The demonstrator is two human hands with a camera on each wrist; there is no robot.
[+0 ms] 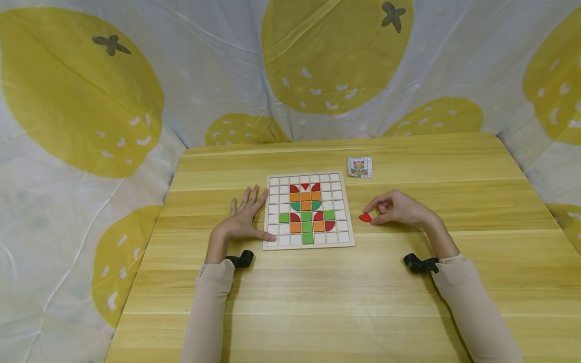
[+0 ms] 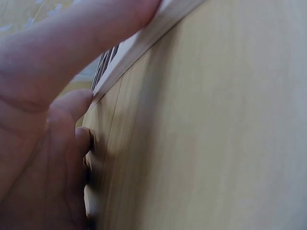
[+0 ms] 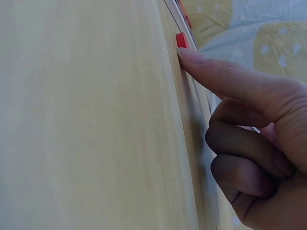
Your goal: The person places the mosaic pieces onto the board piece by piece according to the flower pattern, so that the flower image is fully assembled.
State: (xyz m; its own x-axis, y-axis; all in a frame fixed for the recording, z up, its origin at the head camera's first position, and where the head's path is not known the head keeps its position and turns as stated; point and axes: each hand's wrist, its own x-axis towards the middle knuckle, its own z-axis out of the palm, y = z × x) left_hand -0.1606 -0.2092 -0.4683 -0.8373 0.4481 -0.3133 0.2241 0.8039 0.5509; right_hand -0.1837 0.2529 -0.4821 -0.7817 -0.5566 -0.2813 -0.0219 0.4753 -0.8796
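A square wooden grid board (image 1: 349, 222) lies on the table, with red, orange and green pieces set in its middle squares. My left hand (image 1: 242, 222) is spread along the board's left side. Its thumb rests on the lower left corner, and the index fingertip touches the left edge; the left wrist view shows this edge close up. To the right of the board, my right hand (image 1: 401, 209) pinches a red quarter-circle tile (image 1: 365, 217) between thumb and forefinger, apart from the board. In the right wrist view only a bit of the red tile (image 3: 181, 40) shows past a fingertip.
A small printed pattern card (image 1: 359, 168) lies beyond the board's upper right corner. The wooden table (image 1: 317, 302) meets a hanging cloth (image 1: 218, 60) with yellow fruit prints at the back. A black wrist camera (image 1: 245, 258) sits by each sleeve.
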